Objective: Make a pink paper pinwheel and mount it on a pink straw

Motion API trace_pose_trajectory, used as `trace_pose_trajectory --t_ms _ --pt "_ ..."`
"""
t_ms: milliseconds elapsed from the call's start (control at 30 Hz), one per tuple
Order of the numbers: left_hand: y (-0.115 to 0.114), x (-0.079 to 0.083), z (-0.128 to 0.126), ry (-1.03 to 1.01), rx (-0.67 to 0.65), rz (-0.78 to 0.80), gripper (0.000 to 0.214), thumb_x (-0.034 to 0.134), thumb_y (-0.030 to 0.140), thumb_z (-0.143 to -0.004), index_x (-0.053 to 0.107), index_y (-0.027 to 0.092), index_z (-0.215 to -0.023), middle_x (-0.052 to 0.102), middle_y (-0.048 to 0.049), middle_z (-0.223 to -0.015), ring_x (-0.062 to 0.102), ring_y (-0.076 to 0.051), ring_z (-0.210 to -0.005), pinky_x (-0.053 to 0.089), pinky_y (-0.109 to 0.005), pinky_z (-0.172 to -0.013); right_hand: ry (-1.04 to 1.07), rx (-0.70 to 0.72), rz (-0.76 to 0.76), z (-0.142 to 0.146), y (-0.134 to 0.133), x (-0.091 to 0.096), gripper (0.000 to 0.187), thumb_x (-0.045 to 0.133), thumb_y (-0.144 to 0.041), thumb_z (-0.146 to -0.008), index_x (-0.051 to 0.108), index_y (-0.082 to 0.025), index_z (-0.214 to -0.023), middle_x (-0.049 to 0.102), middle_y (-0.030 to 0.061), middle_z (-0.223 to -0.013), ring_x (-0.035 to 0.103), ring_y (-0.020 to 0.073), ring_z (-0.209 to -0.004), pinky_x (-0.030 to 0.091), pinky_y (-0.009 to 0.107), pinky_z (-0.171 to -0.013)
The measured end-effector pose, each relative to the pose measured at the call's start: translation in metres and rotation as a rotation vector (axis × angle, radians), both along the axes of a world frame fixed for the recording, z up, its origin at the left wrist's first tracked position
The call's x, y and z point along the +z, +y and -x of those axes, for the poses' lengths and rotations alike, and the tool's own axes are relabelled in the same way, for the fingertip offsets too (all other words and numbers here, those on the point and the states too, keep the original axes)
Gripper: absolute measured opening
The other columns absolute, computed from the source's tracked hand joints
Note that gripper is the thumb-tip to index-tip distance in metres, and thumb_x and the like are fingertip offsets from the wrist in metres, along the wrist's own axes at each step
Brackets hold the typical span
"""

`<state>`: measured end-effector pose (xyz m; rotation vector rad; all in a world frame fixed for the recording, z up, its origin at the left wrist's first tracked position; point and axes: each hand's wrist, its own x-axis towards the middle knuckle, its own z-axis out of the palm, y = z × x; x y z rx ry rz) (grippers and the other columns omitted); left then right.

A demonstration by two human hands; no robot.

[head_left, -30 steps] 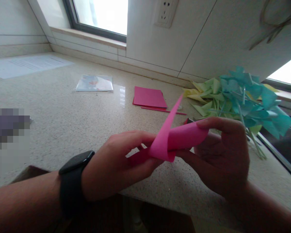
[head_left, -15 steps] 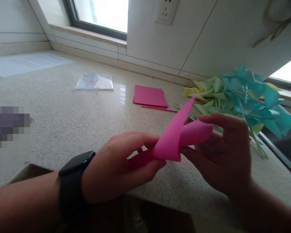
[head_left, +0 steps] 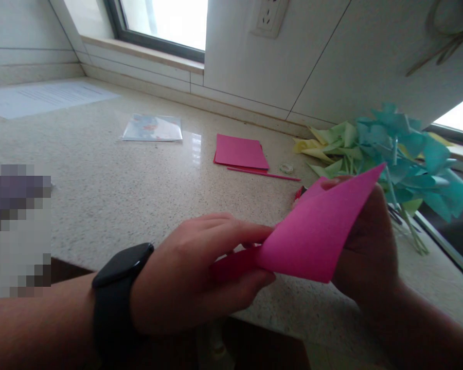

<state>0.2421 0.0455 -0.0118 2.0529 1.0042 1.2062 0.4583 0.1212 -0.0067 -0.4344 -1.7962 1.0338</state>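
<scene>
A bright pink sheet of paper (head_left: 312,231), bent into a loose curve with a pointed corner at the upper right, hangs above the counter's front edge. My left hand (head_left: 204,267), a black watch (head_left: 123,267) at its wrist, pinches the paper's left part between thumb and fingers. Behind the sheet, my right hand (head_left: 370,246) grips its far side; most of its fingers are hidden, though some fingertips show at the upper edge. Beyond the hands lie a stack of pink paper squares (head_left: 241,151) and a thin pink stick (head_left: 264,174).
A small roll of clear tape (head_left: 286,168) lies by the stick. Green, yellow and teal paper flowers (head_left: 405,149) fill the right side. A plastic-wrapped packet (head_left: 153,128) and a printed sheet (head_left: 42,97) lie at the back left. A small red object (head_left: 300,193) is partly hidden.
The pink paper has spread from a tight fold into a broader curve, its pointed corner swinging right. My right hand has gone behind it; my left hand keeps its pinch.
</scene>
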Motion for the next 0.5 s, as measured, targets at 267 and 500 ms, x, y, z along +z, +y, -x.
trace_pose_trajectory --t_ms 267,500 --pt "-0.003 0.001 -0.001 0.026 -0.029 -0.044 0.031 0.070 0.019 -0.088 0.066 0.017 -0.118 0.076 -0.0028 -0.099 0.068 -0.015 -0.088 0.054 -0.026 -0.082 -0.052 -0.005 -0.061 0.001 -0.001 0.005 0.043 0.080 -0.031 -0.084 0.059 -0.039 -0.120 0.067 -0.0029 -0.074 0.064 0.0183 -0.052 0.053 0.029 -0.043" --pt "-0.001 0.001 -0.001 0.058 -0.030 -0.065 0.033 0.068 0.020 -0.089 0.065 0.016 -0.121 0.076 -0.0045 -0.097 0.068 -0.017 -0.085 0.054 -0.028 -0.078 -0.124 -0.107 -0.162 0.002 -0.003 0.010 0.041 0.080 -0.036 -0.083 0.063 -0.040 -0.120 0.063 -0.0034 -0.077 0.058 0.0166 -0.055 0.049 0.028 -0.043"
